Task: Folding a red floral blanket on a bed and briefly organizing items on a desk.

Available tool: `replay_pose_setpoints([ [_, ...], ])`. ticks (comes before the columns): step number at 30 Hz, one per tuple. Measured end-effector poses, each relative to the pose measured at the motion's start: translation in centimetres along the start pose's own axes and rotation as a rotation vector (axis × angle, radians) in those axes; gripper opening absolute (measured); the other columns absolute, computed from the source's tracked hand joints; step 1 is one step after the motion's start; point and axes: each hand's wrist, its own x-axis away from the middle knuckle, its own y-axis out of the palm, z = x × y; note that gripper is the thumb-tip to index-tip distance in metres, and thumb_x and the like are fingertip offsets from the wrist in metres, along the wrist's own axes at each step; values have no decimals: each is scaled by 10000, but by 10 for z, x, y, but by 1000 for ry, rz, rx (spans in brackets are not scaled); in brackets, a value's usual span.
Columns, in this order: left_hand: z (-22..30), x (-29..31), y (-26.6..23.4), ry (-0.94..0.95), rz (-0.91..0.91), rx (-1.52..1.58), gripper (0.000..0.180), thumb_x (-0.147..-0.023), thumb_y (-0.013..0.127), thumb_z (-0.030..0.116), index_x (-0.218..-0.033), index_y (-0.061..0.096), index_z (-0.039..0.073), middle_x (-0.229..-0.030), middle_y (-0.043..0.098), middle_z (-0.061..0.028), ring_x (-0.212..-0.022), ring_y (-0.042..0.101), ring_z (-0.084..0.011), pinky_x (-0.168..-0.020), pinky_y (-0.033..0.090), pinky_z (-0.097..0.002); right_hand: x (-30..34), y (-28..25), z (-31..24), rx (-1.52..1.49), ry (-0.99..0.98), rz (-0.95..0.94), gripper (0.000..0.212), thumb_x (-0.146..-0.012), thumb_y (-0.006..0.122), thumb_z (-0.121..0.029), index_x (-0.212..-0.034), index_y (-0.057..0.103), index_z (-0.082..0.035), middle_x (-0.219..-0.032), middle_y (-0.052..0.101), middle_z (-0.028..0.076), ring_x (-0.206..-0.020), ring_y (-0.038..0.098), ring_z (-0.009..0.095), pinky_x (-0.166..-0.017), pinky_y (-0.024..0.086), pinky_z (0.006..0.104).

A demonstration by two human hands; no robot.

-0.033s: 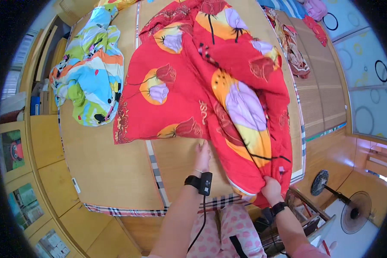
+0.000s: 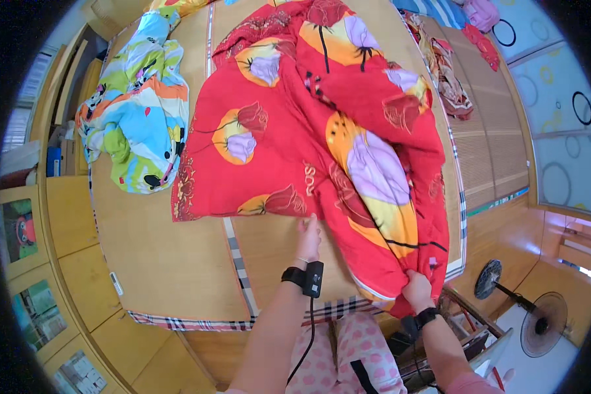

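Note:
A large red quilt cover with orange and lilac tulip prints lies spread and bunched over the bed mat. My left hand is closed at its near edge, by the inner corner of the flat left part; the fingertips are partly hidden by the fabric. Farther right, my right hand grips the gathered near end of the cover, close to the bed's front edge. Folds run from that hand away toward the far side. Black straps circle both wrists, and a small black box with a cable sits on the left one.
A colourful cartoon-print quilt lies at the left of the bed mat. A patterned cloth rests on the brown mat to the right. Yellow cabinets line the left side. A standing fan is at the lower right.
My right hand and the bunched fabric have shifted slightly to the right. My left hand stays nearly in place at the edge.

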Motion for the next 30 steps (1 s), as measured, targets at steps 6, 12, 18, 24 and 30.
replay_pose_setpoints([
  [6, 6, -38, -64, -13, 253, 30, 314, -870, 691, 428, -1040, 539, 212, -736, 519, 58, -569, 447, -59, -470, 313, -252, 11, 31, 6, -21, -39, -25, 223, -744, 633, -110, -961, 669, -68, -956, 688, 195, -930, 663, 377, -811, 532, 471],
  [12, 25, -25, -28, -210, 94, 514, 279, -877, 680, 323, -1060, 600, 128, -1015, 659, -24, -1051, 606, -189, -999, 439, -320, 34, 44, -1, -18, -156, -29, 290, -655, 671, -65, -944, 668, -49, -939, 675, 197, -930, 643, 396, -808, 528, 465],
  [18, 44, -12, -63, 111, -124, 468, 278, -882, 636, 186, -1137, 599, 80, -1161, 671, -100, -1045, 641, -260, -974, 485, -371, 33, 64, -39, -163, -211, 2, 317, -641, 673, -51, -958, 680, -45, -937, 678, 186, -917, 645, 392, -827, 526, 457],
  [24, 52, 112, -76, 58, -149, 300, 298, -864, 536, 150, -1139, 592, 50, -1141, 664, -128, -1050, 647, -292, -948, 523, -472, 47, 38, -84, -338, -332, 38, 676, -696, 741, -209, -1305, 507, -33, -1213, 562, 233, -1110, 560, 412, -927, 485, 478],
  [30, 10, 226, -127, -387, -178, 143, 315, -923, 467, 192, -1173, 588, 44, -1175, 649, -119, -1067, 641, -273, -929, 523, -493, 94, -21, -198, -338, -948, -54, 962, -639, 833, -354, -1418, 387, -7, -1277, 497, 262, -1188, 511, 429, -1016, 426, 470],
])
